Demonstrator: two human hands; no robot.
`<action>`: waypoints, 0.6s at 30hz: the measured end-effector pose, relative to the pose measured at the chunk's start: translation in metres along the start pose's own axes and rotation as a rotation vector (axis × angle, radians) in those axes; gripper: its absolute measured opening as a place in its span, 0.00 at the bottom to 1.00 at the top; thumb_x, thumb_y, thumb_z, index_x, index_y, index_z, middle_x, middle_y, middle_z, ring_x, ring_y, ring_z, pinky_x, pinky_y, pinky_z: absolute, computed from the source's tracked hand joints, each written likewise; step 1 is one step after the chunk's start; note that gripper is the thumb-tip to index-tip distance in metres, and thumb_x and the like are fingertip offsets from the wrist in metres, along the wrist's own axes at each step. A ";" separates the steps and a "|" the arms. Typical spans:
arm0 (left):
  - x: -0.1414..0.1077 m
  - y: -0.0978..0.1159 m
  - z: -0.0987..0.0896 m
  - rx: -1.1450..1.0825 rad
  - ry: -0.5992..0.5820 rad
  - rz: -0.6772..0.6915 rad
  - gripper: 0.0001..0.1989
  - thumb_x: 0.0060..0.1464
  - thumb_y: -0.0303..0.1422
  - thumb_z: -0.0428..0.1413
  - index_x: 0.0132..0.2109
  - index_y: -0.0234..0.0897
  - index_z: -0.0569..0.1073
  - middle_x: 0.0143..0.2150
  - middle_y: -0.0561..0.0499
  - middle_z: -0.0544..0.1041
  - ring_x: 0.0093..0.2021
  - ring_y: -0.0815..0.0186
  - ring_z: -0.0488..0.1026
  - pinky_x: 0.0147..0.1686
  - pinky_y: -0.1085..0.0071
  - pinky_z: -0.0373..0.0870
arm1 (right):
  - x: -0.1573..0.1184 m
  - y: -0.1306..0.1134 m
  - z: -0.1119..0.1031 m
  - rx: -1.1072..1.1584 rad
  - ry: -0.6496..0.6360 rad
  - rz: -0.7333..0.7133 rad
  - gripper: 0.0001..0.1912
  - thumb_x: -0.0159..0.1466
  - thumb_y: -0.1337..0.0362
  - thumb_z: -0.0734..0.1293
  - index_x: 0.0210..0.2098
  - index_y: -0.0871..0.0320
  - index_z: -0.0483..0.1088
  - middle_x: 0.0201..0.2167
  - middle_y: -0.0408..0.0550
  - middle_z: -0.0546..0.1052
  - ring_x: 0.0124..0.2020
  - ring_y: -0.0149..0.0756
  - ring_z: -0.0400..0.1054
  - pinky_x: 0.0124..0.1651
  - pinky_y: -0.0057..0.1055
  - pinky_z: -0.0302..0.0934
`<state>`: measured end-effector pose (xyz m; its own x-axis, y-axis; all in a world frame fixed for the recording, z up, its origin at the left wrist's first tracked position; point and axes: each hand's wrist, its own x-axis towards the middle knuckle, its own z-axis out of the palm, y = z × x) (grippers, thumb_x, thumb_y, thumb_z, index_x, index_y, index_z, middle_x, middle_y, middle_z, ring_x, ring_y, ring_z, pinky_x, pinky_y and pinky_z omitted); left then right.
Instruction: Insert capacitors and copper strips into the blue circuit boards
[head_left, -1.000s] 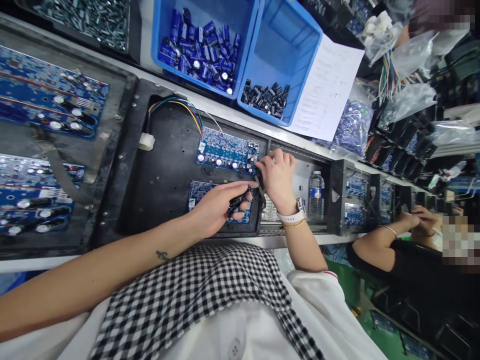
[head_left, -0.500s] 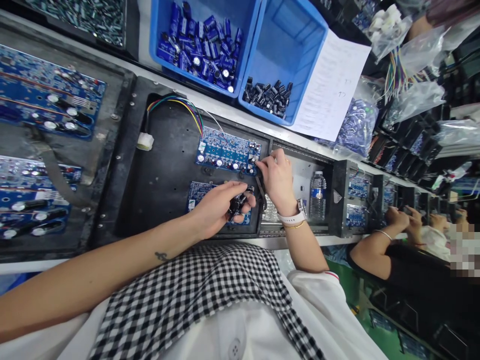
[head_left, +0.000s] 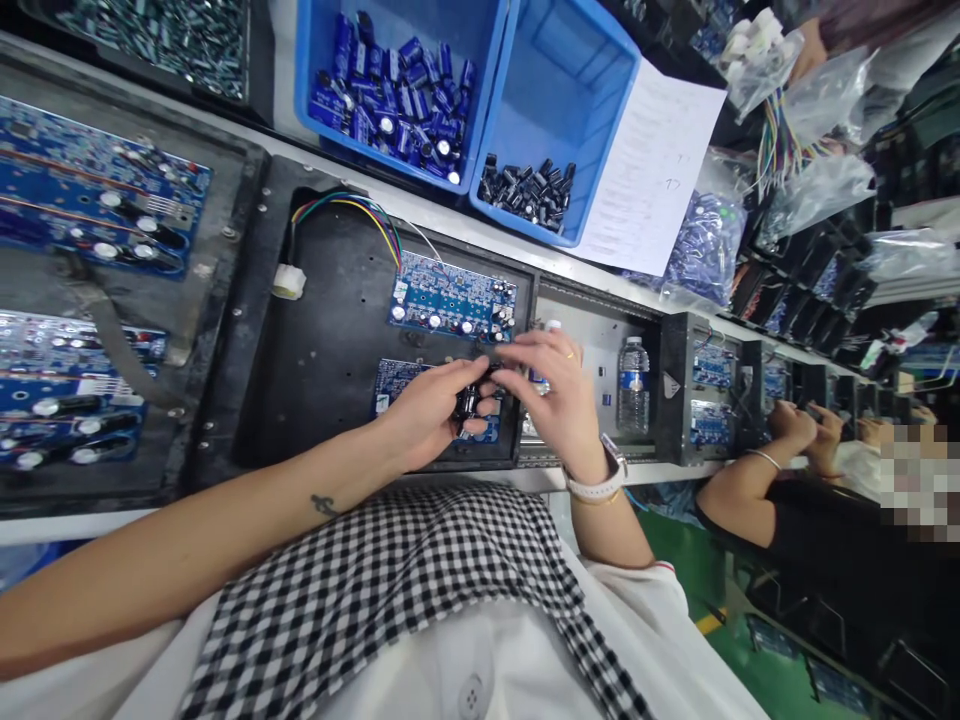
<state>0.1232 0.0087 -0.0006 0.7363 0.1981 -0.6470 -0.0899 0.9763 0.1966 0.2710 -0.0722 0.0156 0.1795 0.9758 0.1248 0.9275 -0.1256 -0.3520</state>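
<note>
Head view: in the left hand (head_left: 424,412), a small bunch of shiny black can-shaped parts (head_left: 466,403). Fingers (head_left: 486,407) curled around the bunch from below, thumb stretched along the top, palm turned partly up. Right hand (head_left: 561,405) just beside, reaching in from the other side, its fingers bent and a little open. Thumb and pointing finger close to each other, right at the edge of the black bunch. Too small and too dark there to tell about a pinch on one part.

Black bunch above a lower blue circuit board (head_left: 391,382), partly hidden under the left hand. Past the hands, an upper blue circuit board (head_left: 448,298) with round silver-topped parts along its near edge. Both boards in a big black tray (head_left: 315,370). From the upper board, a curve of thin coloured wires (head_left: 352,197), with a white plastic plug (head_left: 288,282) at the far end.

Behind the tray, on the white desk (head_left: 285,130), a blue plastic bin (head_left: 301,75) full of dark blue cans (head_left: 409,100), and next to it a second blue bin (head_left: 574,85) with little black cans (head_left: 529,190) at the bottom. Beside that, a white printed paper (head_left: 649,150). To the right of the hands, a clear plastic bottle (head_left: 634,395). Farther right, another person's hands (head_left: 795,425).
</note>
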 end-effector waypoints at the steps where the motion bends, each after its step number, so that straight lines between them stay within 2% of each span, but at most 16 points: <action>1: 0.000 -0.002 0.000 -0.002 -0.005 -0.001 0.07 0.60 0.29 0.55 0.34 0.30 0.71 0.29 0.50 0.67 0.24 0.73 0.65 0.16 0.80 0.56 | -0.004 -0.002 -0.002 0.000 0.003 0.003 0.09 0.69 0.59 0.63 0.45 0.50 0.74 0.40 0.43 0.80 0.52 0.39 0.68 0.64 0.45 0.51; 5: -0.002 -0.007 0.003 0.022 0.004 -0.027 0.06 0.59 0.26 0.54 0.37 0.28 0.75 0.35 0.45 0.71 0.26 0.71 0.68 0.17 0.77 0.60 | -0.003 0.012 0.009 -0.223 0.095 0.049 0.09 0.70 0.63 0.61 0.42 0.51 0.74 0.39 0.44 0.80 0.53 0.43 0.66 0.66 0.52 0.44; 9: -0.010 -0.010 0.001 0.076 0.001 -0.070 0.06 0.58 0.23 0.54 0.36 0.26 0.76 0.35 0.43 0.73 0.26 0.71 0.66 0.17 0.79 0.59 | 0.006 0.030 0.025 -0.361 0.005 -0.050 0.12 0.70 0.69 0.58 0.44 0.54 0.72 0.40 0.47 0.79 0.55 0.44 0.63 0.67 0.53 0.39; 14: -0.017 -0.013 -0.011 0.104 -0.019 -0.069 0.06 0.57 0.22 0.54 0.36 0.24 0.76 0.38 0.39 0.75 0.25 0.74 0.65 0.16 0.81 0.56 | 0.010 0.030 0.030 -0.267 0.033 0.054 0.07 0.68 0.67 0.61 0.40 0.54 0.71 0.37 0.47 0.77 0.49 0.43 0.65 0.62 0.49 0.46; 18: -0.019 -0.012 -0.017 0.130 -0.047 -0.105 0.10 0.61 0.29 0.54 0.35 0.26 0.75 0.37 0.39 0.75 0.21 0.77 0.61 0.14 0.83 0.51 | 0.012 0.031 0.029 -0.228 0.049 0.112 0.06 0.67 0.65 0.64 0.36 0.55 0.72 0.38 0.48 0.76 0.48 0.44 0.65 0.58 0.47 0.50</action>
<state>0.0988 -0.0052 -0.0032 0.7678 0.0885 -0.6345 0.0741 0.9715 0.2252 0.2922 -0.0590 -0.0202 0.2956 0.9444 0.1439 0.9500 -0.2748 -0.1482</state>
